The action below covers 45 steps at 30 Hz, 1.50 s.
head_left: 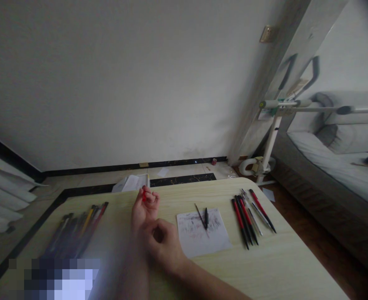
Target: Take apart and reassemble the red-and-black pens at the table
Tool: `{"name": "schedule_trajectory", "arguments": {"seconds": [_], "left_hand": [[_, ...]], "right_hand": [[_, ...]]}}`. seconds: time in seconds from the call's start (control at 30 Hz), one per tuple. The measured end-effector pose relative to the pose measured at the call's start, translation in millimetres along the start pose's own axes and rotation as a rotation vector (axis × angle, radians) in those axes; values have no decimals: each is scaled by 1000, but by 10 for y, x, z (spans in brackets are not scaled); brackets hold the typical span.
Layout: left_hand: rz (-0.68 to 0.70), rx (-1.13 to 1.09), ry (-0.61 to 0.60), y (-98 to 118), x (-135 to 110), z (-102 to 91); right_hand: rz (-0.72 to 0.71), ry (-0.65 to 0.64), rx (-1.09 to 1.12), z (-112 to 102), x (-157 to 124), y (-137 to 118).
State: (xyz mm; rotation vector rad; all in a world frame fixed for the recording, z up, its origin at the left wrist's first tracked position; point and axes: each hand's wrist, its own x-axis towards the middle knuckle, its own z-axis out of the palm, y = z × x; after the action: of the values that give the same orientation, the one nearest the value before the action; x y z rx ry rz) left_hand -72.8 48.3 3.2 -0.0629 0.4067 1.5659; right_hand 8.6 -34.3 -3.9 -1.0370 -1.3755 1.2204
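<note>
My left hand (146, 205) is turned palm up above the table, with its fingers curled. A small red piece (144, 194) shows between its thumb and fingers; its kind is not clear. Against my left wrist rests my right hand (166, 245), closed, with thumb and forefinger curled into a loop. Whatever its fingertips pinch, if anything, is hidden. To the right of both hands lies a sheet of scribbled paper (191, 243). A thin dark refill-like stick (199, 212) and a short black pen part (206, 217) lie on it.
Several red-and-black pens (240, 225) and clear or silver pens (255, 222) lie at the table's right. Another row of pens (85, 225) lies at left, partly blurred. Beyond the far table edge (184, 182) stand a box with papers (130, 183) and exercise equipment (269, 143).
</note>
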Motion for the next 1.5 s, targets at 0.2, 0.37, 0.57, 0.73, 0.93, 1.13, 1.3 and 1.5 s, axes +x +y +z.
{"name": "schedule_trajectory", "arguments": {"seconds": [0.2, 0.37, 0.57, 0.73, 0.93, 1.13, 1.3, 1.5], "left_hand": [[16, 39, -7, -6, 19, -15], [32, 35, 8, -7, 22, -20], [37, -1, -8, -6, 24, -13], [81, 8, -12, -17, 18, 23], [57, -14, 16, 10, 9, -5], [-130, -45, -63, 61, -37, -46], [-165, -127, -84, 62, -29, -40], [-115, -28, -108, 63, -16, -63]], "right_hand": [[1, 8, 9, 13, -3, 26], [-2, 12, -5, 10, 0, 40], [-12, 11, -40, -8, 2, -7], [-10, 3, -12, -13, -4, -32], [-3, 16, -11, 3, -2, 7], [-22, -2, 12, -2, 3, 1], [-24, -4, 5, 10, -1, 24], [-10, 29, -17, 29, -3, 69]]}}
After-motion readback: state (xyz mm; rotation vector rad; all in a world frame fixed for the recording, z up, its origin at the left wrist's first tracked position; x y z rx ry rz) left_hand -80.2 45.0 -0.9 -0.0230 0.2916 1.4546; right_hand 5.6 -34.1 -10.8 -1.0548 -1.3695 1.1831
